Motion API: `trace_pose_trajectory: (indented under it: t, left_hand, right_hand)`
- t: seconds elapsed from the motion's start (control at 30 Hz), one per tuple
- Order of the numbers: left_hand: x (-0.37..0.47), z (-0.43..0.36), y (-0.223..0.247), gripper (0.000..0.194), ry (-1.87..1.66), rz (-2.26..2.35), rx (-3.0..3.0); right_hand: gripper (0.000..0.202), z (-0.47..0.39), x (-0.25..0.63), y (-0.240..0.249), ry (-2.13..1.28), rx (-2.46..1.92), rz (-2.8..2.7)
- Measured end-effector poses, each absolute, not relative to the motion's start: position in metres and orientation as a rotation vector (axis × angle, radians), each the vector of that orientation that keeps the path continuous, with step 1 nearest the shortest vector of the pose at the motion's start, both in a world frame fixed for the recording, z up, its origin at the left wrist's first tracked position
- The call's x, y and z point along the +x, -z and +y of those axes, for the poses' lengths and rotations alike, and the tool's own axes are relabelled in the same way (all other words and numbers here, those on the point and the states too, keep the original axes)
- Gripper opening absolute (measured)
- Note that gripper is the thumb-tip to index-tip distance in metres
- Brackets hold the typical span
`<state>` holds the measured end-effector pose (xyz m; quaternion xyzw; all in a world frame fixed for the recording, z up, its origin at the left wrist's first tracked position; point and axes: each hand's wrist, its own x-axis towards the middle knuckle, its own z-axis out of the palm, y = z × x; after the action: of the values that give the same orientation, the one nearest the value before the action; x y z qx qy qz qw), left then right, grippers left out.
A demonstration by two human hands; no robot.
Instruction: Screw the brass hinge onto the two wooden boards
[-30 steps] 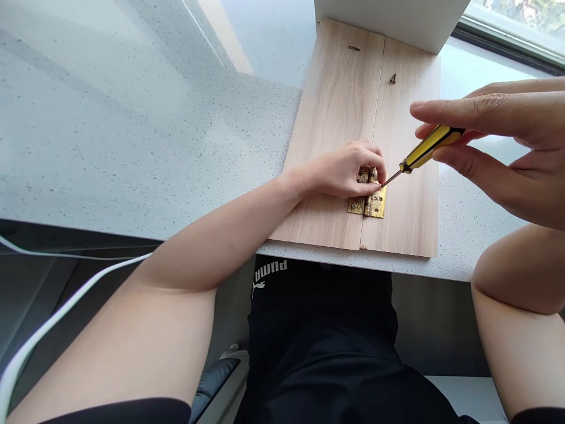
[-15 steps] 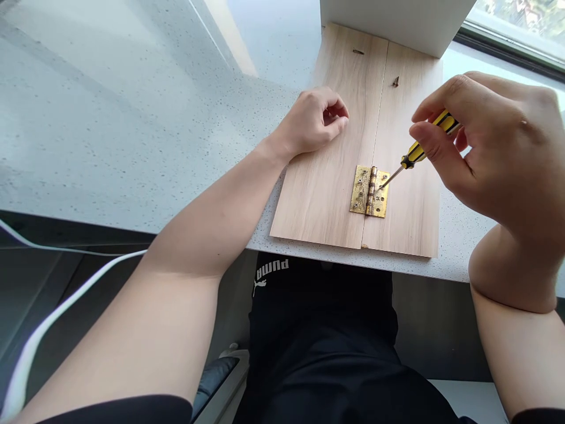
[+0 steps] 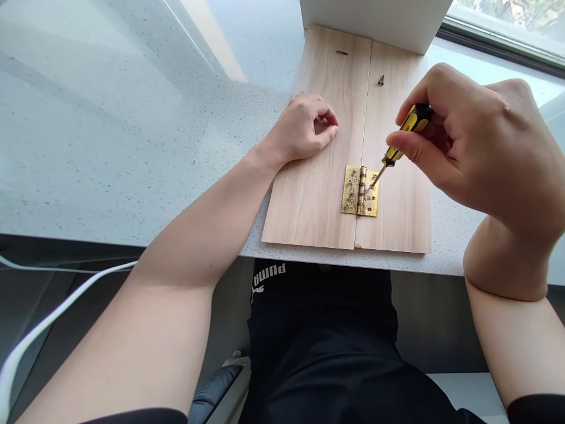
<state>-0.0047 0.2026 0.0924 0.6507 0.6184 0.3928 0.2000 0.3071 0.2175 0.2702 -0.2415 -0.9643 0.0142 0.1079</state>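
Observation:
My right hand (image 3: 481, 141) is closed around the yellow and black handle of a screwdriver (image 3: 406, 131). The tool slants down to the left, and its tip meets the right leaf of a worn brass hinge (image 3: 349, 197), close to the knuckle. This hinge lies across the seam between two light wood boards (image 3: 309, 218). Screw heads show in the left leaf; at least one hole in the right leaf looks dark. My left hand (image 3: 306, 126) rests on the left board, fingers loosely curled toward the thumb, with nothing visible in them.
A loose screw (image 3: 381, 80) sits on the right board toward the back. Near the top of the left board is a small slot-like mark (image 3: 342, 53). A white box-like block (image 3: 375, 20) stands behind the boards on the speckled counter (image 3: 212, 159). A white cable (image 3: 66, 306) hangs at left.
The whole scene has shifted slightly left in view. My right hand has tilted the screwdriver more upright and turned its handle, with the tip still at the hinge. My left hand stays on the board.

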Motion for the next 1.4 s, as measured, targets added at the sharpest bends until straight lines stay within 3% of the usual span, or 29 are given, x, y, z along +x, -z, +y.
trace_pose_trajectory:
  t: [0.1,0.17,0.23,0.33,0.37,0.6,0.73,0.83,0.9,0.97,1.03,1.13,1.23,1.33,1.4]
  left_hand:
    - [-0.008,0.206,-0.087,0.025,-1.115,1.714,1.841]
    - [-0.010,0.207,-0.084,0.029,-1.105,1.714,1.869]
    - [-0.012,0.208,-0.082,0.030,-1.097,1.706,1.884]
    - [-0.012,0.208,-0.082,0.028,-1.100,1.680,1.881]
    - [-0.011,0.207,-0.084,0.029,-1.094,1.678,1.877]
    - [-0.003,0.204,-0.096,0.057,-0.983,1.731,1.917]
    - [-0.002,0.203,-0.096,0.059,-1.010,1.729,1.919]
    - [-0.003,0.204,-0.094,0.057,-1.055,1.720,1.917]
    - [-0.004,0.204,-0.093,0.054,-1.029,1.712,1.924]
    - [-0.005,0.204,-0.094,0.051,-1.003,1.713,1.926]
    - [-0.005,0.203,-0.095,0.050,-1.010,1.721,1.919]
    - [-0.004,0.203,-0.097,0.045,-1.007,1.735,1.929]
    - [-0.004,0.203,-0.097,0.037,-1.002,1.748,1.951]
    - [-0.004,0.205,-0.094,0.029,-1.047,1.770,1.947]
    - [-0.004,0.206,-0.092,0.024,-1.072,1.774,1.946]
  right_hand:
    - [0.061,0.220,0.305,-0.270,0.103,-0.870,-2.746]
    - [0.074,0.222,0.306,-0.268,0.144,-0.890,-2.681]
    - [0.061,0.223,0.307,-0.266,0.087,-0.835,-2.673]
    - [0.010,0.222,0.308,-0.265,-0.029,-0.728,-2.747]
    - [0.008,0.222,0.309,-0.265,-0.057,-0.702,-2.773]
    - [0.031,0.222,0.318,-0.270,-0.132,-0.621,-2.867]
    - [0.006,0.219,0.316,-0.273,0.009,-0.704,-2.873]
    - [0.053,0.216,0.311,-0.272,0.186,-0.917,-2.819]
    - [0.065,0.216,0.310,-0.270,0.193,-0.944,-2.761]
    - [0.043,0.216,0.311,-0.267,0.088,-0.853,-2.773]
    - [0.004,0.215,0.312,-0.266,-0.072,-0.735,-2.829]
    - [0.027,0.212,0.312,-0.266,-0.233,-0.605,-2.876]
    - [0.027,0.208,0.309,-0.269,-0.124,-0.645,-2.904]
    - [0.011,0.206,0.304,-0.271,0.069,-0.783,-2.872]
    - [0.027,0.206,0.303,-0.271,0.110,-0.838,-2.836]
